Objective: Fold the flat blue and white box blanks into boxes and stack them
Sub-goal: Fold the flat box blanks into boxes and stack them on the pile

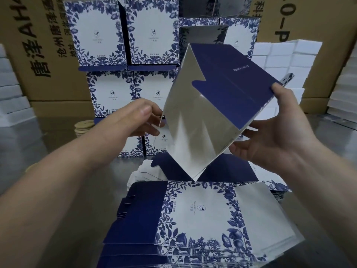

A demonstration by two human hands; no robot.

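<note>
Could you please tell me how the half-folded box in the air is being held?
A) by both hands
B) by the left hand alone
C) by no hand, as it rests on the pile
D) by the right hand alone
A: the left hand pinches the left edge of the box, while the right hand grips its right side, thumb on the dark blue panel.

Rotated black print on the brown carton at left (41, 47) reads "唐泽AH4", with a smaller line beside it starting "沧州唐泽". The brown carton at right (282, 20) shows "-0-P", also rotated. Small print under the logos on the stacked folded boxes (96, 33), the top flat blank (201, 207) and the half-folded box (239, 68) is too blurred to read.
</note>
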